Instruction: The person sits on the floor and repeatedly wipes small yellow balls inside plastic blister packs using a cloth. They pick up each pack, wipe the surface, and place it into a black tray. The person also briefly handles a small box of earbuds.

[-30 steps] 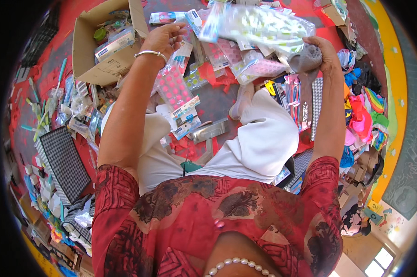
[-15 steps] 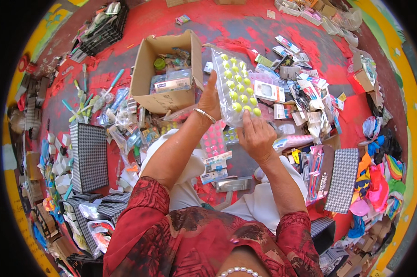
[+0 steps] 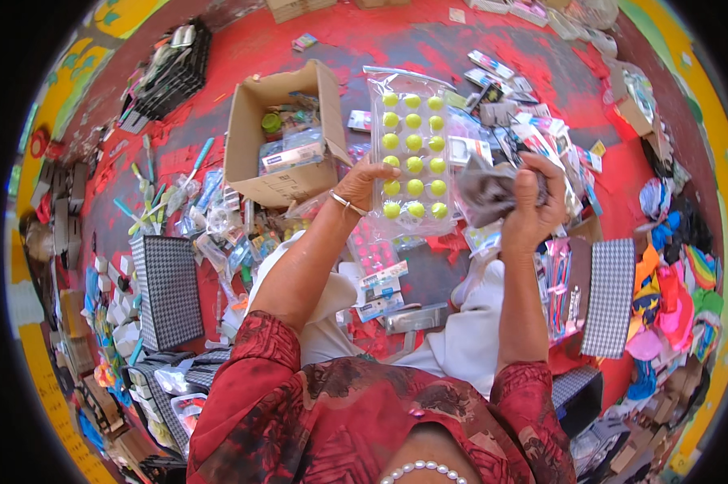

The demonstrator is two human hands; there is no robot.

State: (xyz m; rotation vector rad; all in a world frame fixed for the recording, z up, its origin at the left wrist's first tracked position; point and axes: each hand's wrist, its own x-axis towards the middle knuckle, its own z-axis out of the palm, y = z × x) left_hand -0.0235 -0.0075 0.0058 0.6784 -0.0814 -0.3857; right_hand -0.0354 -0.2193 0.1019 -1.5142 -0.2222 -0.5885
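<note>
My left hand (image 3: 360, 184) grips the left edge of a clear plastic pack (image 3: 413, 143), its thumb lying over the front. Rows of round yellow-green pieces sit inside the pack, which faces me nearly flat. To the right of it, my right hand (image 3: 535, 202) is closed on a crumpled dark grey cloth (image 3: 486, 192), partly blurred. A sheet of pink round pieces (image 3: 373, 254) lies below the pack, near my lap. Beside that sheet lie some small printed cards (image 3: 381, 289).
An open cardboard box (image 3: 287, 181) with packaged goods stands left of the pack. Small packages (image 3: 533, 121) are heaped at the right. Checked bins (image 3: 168, 290) stand on the left, another checked panel (image 3: 608, 298) on the right. A black crate (image 3: 174, 73) sits far left.
My right hand has left the pack's lower edge, moved right and up, and now holds the grey cloth. The pack has turned from tilted to nearly straight, and my left thumb now lies across it.
</note>
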